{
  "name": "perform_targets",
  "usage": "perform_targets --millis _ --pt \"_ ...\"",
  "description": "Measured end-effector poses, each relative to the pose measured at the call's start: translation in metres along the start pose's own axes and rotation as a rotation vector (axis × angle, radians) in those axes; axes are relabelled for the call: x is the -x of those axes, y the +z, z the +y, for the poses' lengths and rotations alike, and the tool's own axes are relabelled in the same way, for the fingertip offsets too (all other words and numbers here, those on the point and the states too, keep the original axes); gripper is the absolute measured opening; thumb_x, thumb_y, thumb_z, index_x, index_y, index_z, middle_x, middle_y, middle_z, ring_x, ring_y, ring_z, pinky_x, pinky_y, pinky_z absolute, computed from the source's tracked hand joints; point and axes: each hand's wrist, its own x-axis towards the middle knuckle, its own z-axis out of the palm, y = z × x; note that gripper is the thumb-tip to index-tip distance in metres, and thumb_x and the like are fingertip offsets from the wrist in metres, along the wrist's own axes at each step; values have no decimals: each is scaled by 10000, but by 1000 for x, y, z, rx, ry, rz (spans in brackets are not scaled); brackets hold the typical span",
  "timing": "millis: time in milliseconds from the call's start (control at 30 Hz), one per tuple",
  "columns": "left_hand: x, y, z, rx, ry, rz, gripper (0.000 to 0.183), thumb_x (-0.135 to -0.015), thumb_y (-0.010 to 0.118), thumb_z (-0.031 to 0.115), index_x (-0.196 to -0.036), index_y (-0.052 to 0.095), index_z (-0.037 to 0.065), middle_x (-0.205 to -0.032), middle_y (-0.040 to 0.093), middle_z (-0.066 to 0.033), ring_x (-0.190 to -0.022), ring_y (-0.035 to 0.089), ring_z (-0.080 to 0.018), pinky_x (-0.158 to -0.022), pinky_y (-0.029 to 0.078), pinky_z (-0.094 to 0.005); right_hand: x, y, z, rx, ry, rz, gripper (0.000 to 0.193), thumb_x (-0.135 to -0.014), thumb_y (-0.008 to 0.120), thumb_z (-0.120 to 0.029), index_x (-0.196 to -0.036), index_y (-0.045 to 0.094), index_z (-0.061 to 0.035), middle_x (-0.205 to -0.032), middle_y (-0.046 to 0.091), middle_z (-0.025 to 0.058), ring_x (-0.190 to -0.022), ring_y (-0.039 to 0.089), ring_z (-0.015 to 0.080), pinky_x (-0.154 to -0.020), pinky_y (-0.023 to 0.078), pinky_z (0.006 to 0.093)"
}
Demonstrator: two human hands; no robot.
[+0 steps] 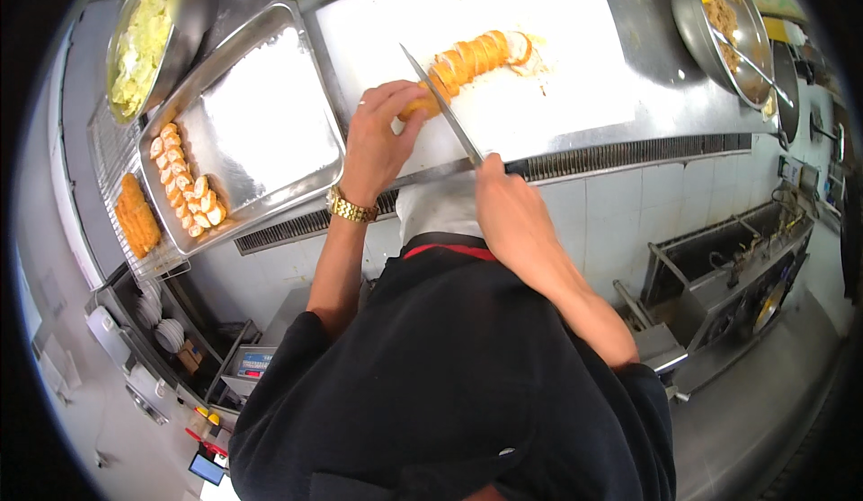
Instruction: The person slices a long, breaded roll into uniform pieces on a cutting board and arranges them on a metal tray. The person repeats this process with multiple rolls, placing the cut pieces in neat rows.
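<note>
Item 1: a roll (467, 57), golden-orange and rough-crusted. It is cut into slices along most of its length; these sit close together in a row running from the left hand (373, 137) outward and to the right, ahead of the right hand (508, 200). The slice farthest from the left hand shows pale filling. The near end is held under the left fingers.

Item 2: a knife (456, 128), long grey blade, handle gripped in the right hand. Blade slants across the roll, beside the left fingertips, tip pointing forward-left.
</note>
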Motion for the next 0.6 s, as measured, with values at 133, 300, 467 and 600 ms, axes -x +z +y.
perform_targets --millis 133,300,467,600 --pt "0 1 1 20 -65 -9 315 -923 862 46 -1233 824 83 -1261 817 -110 -1168 764 -303 -1018 615 -405 -12 15 15 -44 -84 42 131 -1084 487 -53 -1105 508 74 -851 722 389 -850 739 589 -780 582 674" --pt "2 -1 2 23 -90 -32 321 -927 863 55 -1244 830 95 -1271 814 -108 -1174 760 -293 -1028 610 -404 -8 27 21 -1 -3 -6 92 -1043 493 -13 -1092 503 65 -857 724 388 -870 743 591 -771 595 670" --pt "4 -2 3 17 -63 -28 327 -924 868 60 -1247 829 96 -1308 803 -116 -1167 759 -296 -1027 607 -405 -36 41 15 -28 -116 195 226 -1176 475 -173 -1128 503 46 -781 722 338 -787 720 587 -737 569 670" --pt "4 -7 2 -58 -3 30 318 -928 863 43 -1241 825 84 -1313 792 -116 -1143 765 -279 -996 620 -390 -27 29 17 12 -82 94 90 -1034 507 0 -1105 493 54 -876 729 388 -854 749 586 -765 610 653"
